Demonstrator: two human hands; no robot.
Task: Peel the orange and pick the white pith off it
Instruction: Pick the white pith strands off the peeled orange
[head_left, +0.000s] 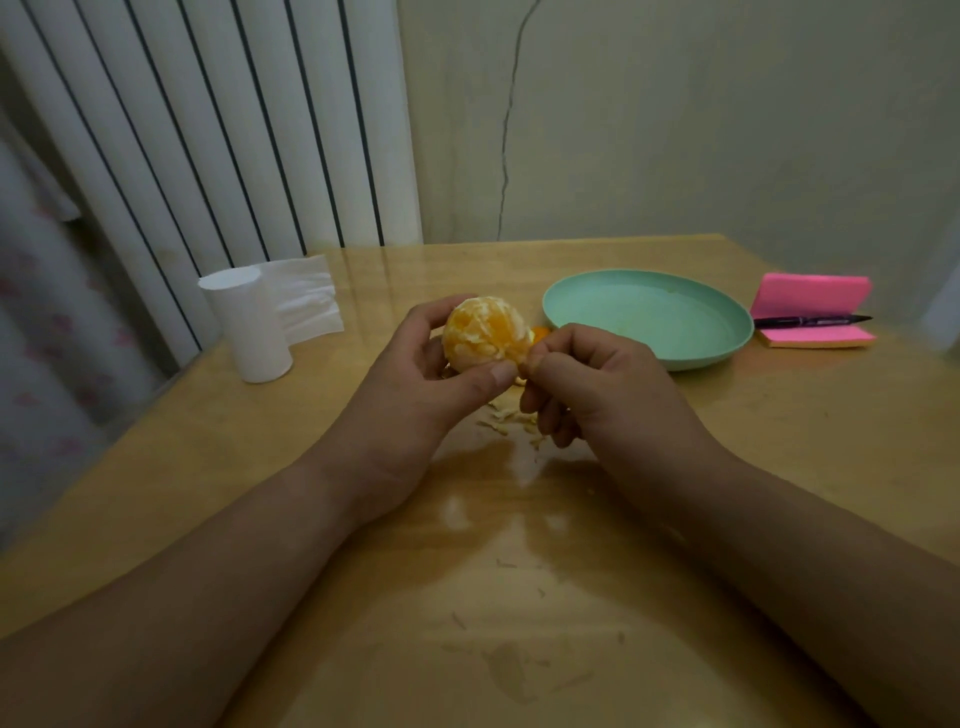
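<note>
Over the table | left hand holds peeled orange | right hand pinches white pith | next: pull it off gently

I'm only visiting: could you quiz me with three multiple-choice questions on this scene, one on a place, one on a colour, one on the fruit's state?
1. The black pen lies: A. across the pink sticky notes; B. on the floor; C. in a drawer.
2. The plate is: A. pink; B. white; C. green.
3. The orange is: A. unpeeled; B. peeled, held by the left hand; C. sliced on the plate.
Answers: 1 A, the pen rests across the notes. 2 C, its rim and inside are mint green. 3 B, bare segments show while the right hand pinches at the orange.
</note>
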